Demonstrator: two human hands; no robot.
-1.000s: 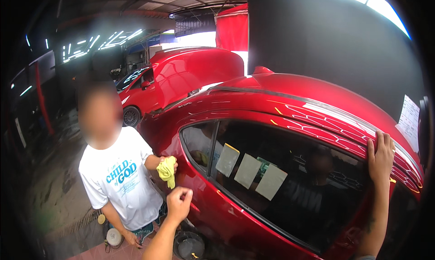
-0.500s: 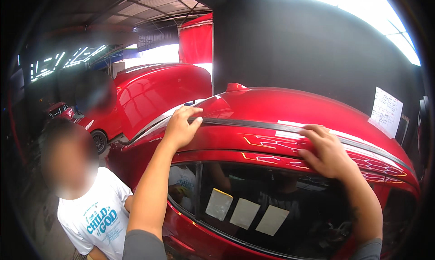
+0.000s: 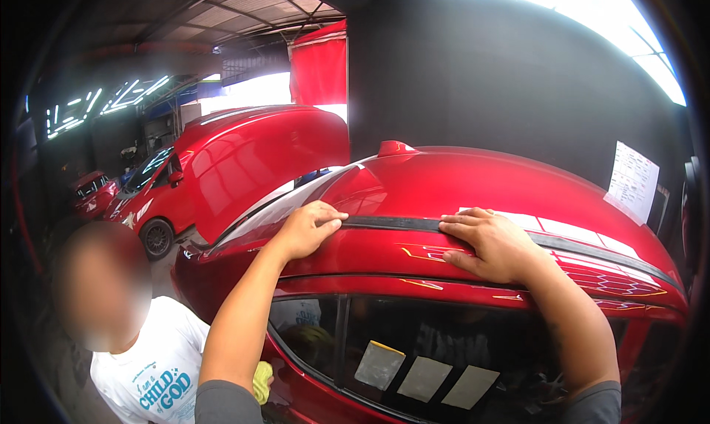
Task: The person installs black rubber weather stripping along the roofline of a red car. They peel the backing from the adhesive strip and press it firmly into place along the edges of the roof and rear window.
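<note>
A long black roof trim strip [image 3: 392, 223] runs along the roof edge of a red car [image 3: 473, 180]. At the strip's left end, my left hand [image 3: 307, 232] has its fingertips and thumb closed together on it. My right hand [image 3: 494, 248] lies farther along, fingers stretched out and pressed on top of the strip, with the thumb on the red paint below. Part of the strip is hidden under this hand. Below it is the dark side window [image 3: 444, 328], which reflects several pale rectangles.
At my left stands a person in a white T-shirt [image 3: 159, 357], beside a yellow-green cloth [image 3: 262, 382]. Behind is a raised red panel [image 3: 266, 150] and another red car [image 3: 159, 195]. A paper sheet [image 3: 632, 180] is at the right by the dark wall [image 3: 503, 76].
My hands have come down onto the strip: the left has closed at its end, and the right has moved left and flattened on it. The yellow-green cloth has come into view.
</note>
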